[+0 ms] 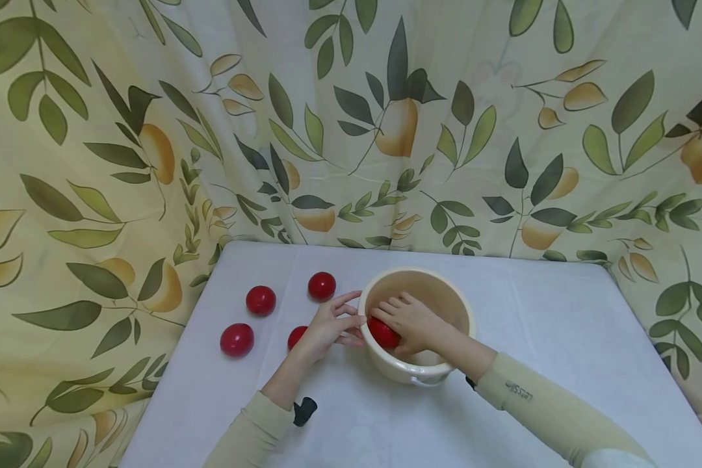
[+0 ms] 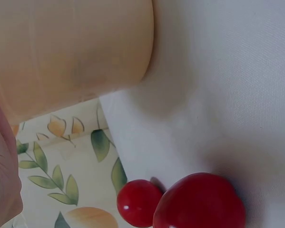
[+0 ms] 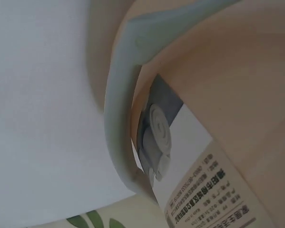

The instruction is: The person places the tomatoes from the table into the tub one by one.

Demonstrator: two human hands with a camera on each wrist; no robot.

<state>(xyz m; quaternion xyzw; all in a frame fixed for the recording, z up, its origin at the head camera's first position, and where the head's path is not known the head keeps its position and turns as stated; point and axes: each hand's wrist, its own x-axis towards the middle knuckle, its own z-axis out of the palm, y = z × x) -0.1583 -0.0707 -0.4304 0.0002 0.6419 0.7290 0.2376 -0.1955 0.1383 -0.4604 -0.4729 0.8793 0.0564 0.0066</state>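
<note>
A cream bucket (image 1: pixel 468 318) stands upright on the table; its outer wall (image 2: pixel 75 57) fills the upper left of the left wrist view. Down inside it, my right hand (image 1: pixel 415 322) holds a red round fruit (image 1: pixel 383 333) near the left wall, thumb on the near side and fingers over the top. My left hand (image 1: pixel 330 328) rests against the bucket's left side with fingers spread, some right at the rim. Part of that hand (image 2: pixel 2 171) shows in the left wrist view. The right hand is out of sight in the right wrist view.
Left of the bucket lie several more red fruits (image 1: pixel 260 301), one partly hidden behind the left hand. A pale handle (image 3: pixel 118 109) and a printed label (image 3: pixel 204 185) are on the bucket's side. A white cloth (image 1: pixel 538 325) covers the table; a leaf-patterned curtain (image 1: pixel 351 195) hangs behind.
</note>
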